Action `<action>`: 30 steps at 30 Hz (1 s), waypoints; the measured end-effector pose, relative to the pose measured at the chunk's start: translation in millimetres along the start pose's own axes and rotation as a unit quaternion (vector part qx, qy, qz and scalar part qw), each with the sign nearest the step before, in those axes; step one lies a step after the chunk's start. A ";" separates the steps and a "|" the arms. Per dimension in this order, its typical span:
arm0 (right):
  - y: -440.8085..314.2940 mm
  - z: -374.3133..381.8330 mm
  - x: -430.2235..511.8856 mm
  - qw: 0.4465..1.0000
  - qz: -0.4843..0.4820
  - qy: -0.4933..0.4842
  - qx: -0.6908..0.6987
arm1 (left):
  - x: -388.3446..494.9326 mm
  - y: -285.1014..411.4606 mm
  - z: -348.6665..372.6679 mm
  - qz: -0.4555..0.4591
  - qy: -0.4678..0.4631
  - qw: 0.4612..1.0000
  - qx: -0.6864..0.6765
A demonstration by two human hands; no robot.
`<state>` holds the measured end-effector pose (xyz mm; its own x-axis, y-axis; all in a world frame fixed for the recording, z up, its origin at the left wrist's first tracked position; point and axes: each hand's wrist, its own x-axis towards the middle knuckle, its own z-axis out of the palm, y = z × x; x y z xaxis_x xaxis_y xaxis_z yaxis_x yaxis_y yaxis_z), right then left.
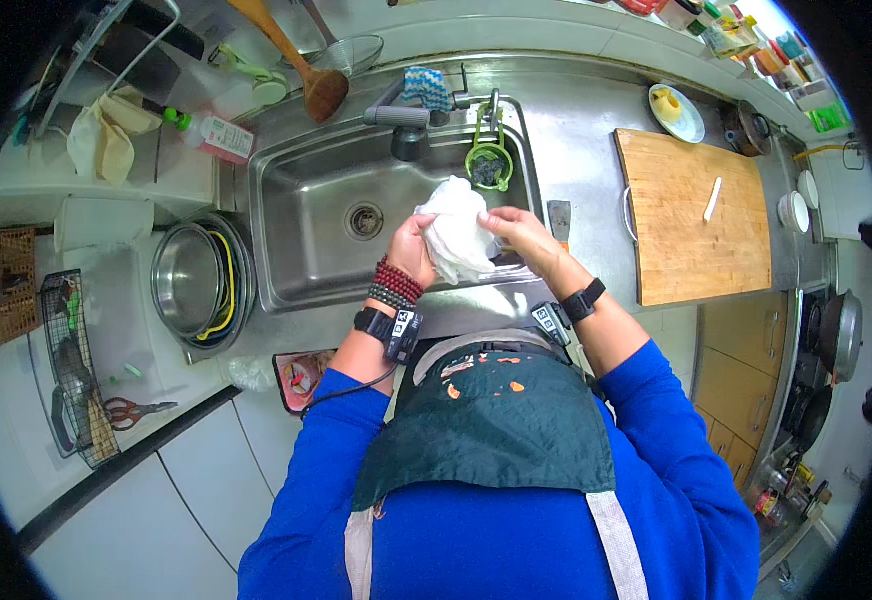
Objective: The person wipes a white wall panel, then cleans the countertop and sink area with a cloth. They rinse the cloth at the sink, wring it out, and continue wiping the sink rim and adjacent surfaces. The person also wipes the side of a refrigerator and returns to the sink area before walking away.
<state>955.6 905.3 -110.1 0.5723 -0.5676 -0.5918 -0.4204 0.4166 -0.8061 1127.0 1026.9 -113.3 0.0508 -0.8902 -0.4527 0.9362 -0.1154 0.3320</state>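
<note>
A crumpled white cloth or paper towel [457,232] is held between both hands over the right front of the steel sink [308,262]. My left hand [411,251] grips its left side, thumb on top. My right hand [518,234] pinches its right edge between thumb and fingers. Something dark, partly hidden, shows beneath the cloth by my right hand. Behind the cloth, a green strainer [488,166] with dark scraps hangs in the sink's back right corner. A scraper [560,219] lies on the counter just right of my right hand.
A wooden cutting board [695,255] bearing a white strip [713,199] lies at right, with a plate [695,124] holding a yellow piece behind it. Nested metal bowls [185,281] stand left of the sink. The faucet [398,116] reaches over its back edge. Red-handled scissors [132,414] lie far left.
</note>
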 end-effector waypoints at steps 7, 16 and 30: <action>-1.1 -1.7 -6.2 0.985 -0.119 0.084 0.097 | 0.1 -5.2 -7.0 0.015 0.010 0.999 0.051; -16.2 3.3 -9.4 0.968 -0.170 0.139 0.123 | 1.1 -15.4 -8.1 0.010 0.003 0.995 0.104; -10.8 -16.0 -9.3 0.951 -0.001 -0.129 0.281 | 4.7 -5.5 11.2 0.012 -0.007 0.996 0.087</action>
<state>943.5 894.7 -95.8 0.7574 -0.4054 -0.5118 -0.0179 0.7707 -0.6370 1118.1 1018.4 -108.0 0.0664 -0.8996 -0.4317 0.8600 -0.1678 0.4820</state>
